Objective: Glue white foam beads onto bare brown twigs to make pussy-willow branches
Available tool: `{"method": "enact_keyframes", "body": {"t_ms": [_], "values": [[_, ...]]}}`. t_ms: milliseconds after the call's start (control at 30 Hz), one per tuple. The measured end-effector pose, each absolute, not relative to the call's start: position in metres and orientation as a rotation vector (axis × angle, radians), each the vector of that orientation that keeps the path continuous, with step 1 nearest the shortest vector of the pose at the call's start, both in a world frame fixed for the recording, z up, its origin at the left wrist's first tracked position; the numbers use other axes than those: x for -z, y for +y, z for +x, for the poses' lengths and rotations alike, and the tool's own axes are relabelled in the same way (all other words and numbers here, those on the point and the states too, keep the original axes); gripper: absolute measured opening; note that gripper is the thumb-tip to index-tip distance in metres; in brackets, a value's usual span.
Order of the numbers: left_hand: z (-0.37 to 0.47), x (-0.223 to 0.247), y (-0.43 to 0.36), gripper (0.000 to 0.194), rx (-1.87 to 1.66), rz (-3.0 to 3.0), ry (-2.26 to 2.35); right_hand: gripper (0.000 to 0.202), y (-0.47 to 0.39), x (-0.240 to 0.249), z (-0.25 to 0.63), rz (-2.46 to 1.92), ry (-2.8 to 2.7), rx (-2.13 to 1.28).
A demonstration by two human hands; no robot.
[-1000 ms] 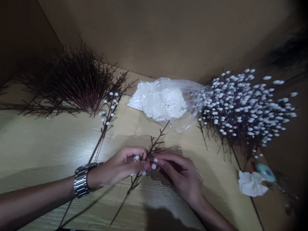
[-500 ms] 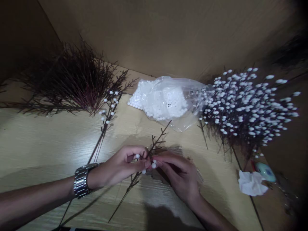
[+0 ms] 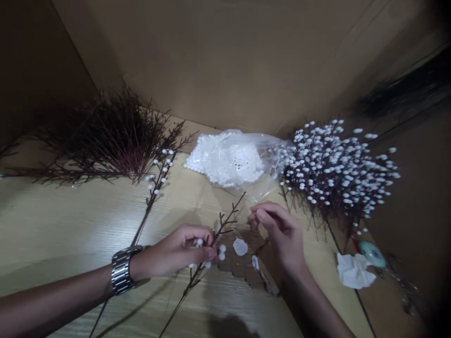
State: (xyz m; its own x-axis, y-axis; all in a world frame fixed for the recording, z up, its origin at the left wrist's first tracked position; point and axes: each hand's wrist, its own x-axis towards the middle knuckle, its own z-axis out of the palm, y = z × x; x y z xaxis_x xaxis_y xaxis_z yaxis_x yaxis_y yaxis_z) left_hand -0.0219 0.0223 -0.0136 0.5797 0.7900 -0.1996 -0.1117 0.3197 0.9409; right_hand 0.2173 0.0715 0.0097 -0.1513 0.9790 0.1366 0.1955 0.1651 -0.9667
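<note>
My left hand (image 3: 183, 249), with a metal watch (image 3: 121, 271) on its wrist, pinches a brown artificial twig (image 3: 227, 224) between thumb and fingers. Several small white balls (image 3: 221, 252) sit on its side shoots around my fingers; the upper shoots are bare. To the right, my right hand (image 3: 283, 232) is raised with thumb and fingertips drawn together, apart from the twig. Whether it holds anything I cannot make out. Beneath it lies a torn brown cardboard piece (image 3: 234, 268) bearing white blobs (image 3: 240, 246).
A clear plastic bag of white balls (image 3: 229, 164) lies at the back. Left of it is a pile of bare twigs (image 3: 116, 141), with white-tipped twigs (image 3: 160, 180) beside it. More white-tipped twigs (image 3: 341, 173), crumpled tissue (image 3: 355, 271) and a pale green object (image 3: 371, 253) lie right.
My right hand has left the twig and moved up and right, uncovering the cardboard. My left hand still grips the twig. The whole view has shifted slightly.
</note>
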Motion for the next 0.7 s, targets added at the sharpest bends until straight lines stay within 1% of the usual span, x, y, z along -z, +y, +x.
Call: {"method": "enact_keyframes", "body": {"t_ms": [133, 300, 467, 600, 700], "values": [[-0.023, 0.011, 0.023, 0.020, -0.612, 1.138, 0.691, 0.015, 0.091, -0.022, 0.213, -1.107, -1.541, -1.295], [-0.023, 0.005, 0.024, 0.021, -0.559, 1.228, 0.639, 0.010, 0.091, -0.027, 0.204, -0.999, -1.562, -1.399], [-0.023, 0.007, 0.025, 0.020, -0.566, 1.328, 0.659, 0.014, 0.086, -0.024, 0.211, -0.974, -1.400, -1.508], [-0.025, 0.003, 0.025, 0.021, -0.533, 1.349, 0.650, 0.013, 0.084, -0.024, 0.218, -0.978, -1.389, -1.475], [-0.027, 0.002, 0.025, 0.020, -0.535, 1.319, 0.638, 0.012, 0.083, -0.033, 0.218, -0.992, -1.445, -1.400]]}}
